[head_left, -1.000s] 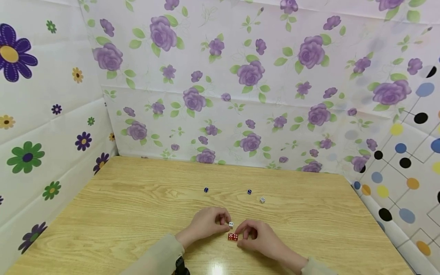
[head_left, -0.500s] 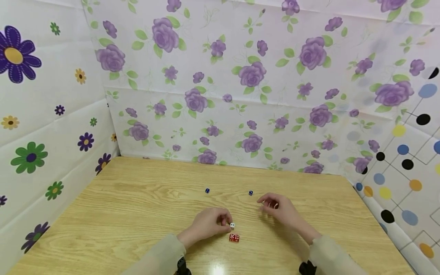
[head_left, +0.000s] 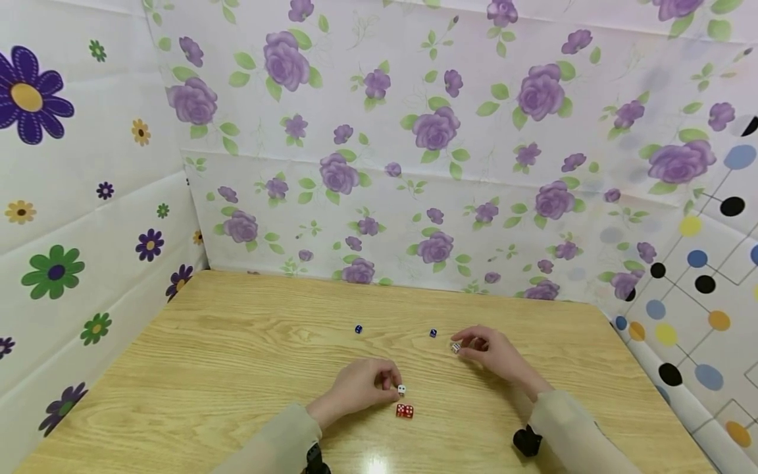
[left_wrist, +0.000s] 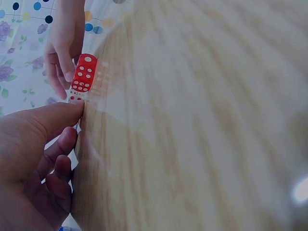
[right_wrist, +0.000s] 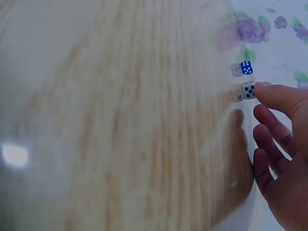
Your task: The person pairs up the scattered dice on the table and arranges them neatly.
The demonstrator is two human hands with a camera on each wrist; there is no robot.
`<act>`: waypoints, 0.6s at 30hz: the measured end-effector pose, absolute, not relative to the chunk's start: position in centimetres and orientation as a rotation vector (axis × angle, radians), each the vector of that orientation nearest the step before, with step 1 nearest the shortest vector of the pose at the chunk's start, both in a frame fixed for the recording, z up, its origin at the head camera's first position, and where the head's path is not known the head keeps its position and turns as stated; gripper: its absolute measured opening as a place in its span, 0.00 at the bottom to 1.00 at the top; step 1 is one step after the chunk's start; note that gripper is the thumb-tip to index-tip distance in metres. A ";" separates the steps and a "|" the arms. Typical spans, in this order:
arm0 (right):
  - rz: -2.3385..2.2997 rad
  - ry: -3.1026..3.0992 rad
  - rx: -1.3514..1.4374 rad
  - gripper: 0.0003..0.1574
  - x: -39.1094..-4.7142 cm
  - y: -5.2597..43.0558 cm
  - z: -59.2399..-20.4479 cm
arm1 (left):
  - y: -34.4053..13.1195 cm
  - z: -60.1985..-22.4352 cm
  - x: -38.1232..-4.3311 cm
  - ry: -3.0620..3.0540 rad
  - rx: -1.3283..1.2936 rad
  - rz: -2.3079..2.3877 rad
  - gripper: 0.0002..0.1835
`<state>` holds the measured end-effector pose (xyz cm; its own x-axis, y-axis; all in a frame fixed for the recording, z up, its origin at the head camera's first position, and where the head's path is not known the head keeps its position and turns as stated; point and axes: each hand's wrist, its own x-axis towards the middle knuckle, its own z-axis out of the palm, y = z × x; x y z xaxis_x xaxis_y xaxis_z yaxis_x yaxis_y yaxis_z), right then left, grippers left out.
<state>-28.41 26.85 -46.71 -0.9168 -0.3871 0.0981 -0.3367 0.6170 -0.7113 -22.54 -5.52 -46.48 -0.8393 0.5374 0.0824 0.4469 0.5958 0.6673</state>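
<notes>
The left hand (head_left: pixel 362 384) pinches a white die (head_left: pixel 401 390) between thumb and finger tips, just beyond a side-by-side pair of red dice (head_left: pixel 405 411) on the counter (head_left: pixel 237 368); farther right, the right hand (head_left: pixel 494 350) has its thumb and finger closed around a second white die (head_left: pixel 455 347). The head view shows a left blue die (head_left: pixel 358 329) and a right blue die (head_left: pixel 433 333), whereas the right wrist view shows one blue die but reveals the second white die's dark-pipped side and the thumb against it.

Two red dice (head_left: pixel 401 411) (head_left: pixel 409 411), two white dice (head_left: pixel 402 390) (head_left: pixel 455 347), two blue dice (head_left: pixel 358 329) (head_left: pixel 433 333), two hands (head_left: pixel 364 386) (head_left: pixel 490 354), one table (head_left: pixel 266 322)
</notes>
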 end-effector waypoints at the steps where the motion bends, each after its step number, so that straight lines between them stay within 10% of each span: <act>1: -1.189 2.768 -0.625 0.17 -28.5 26.9 -46.8 | -5.5 -46.5 -22.5 2.692 0.840 1.074 0.07; 18: -1.166 2.801 -0.572 0.14 -28.7 26.7 -47.2 | -5.5 -46.5 -22.5 2.684 0.839 1.075 0.07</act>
<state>-28.70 26.72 -47.18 -0.9300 -0.3562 0.0910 -0.3156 0.6465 -0.6946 -22.52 -5.51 -46.52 -0.8367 0.5414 0.0819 0.4483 0.5914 0.6703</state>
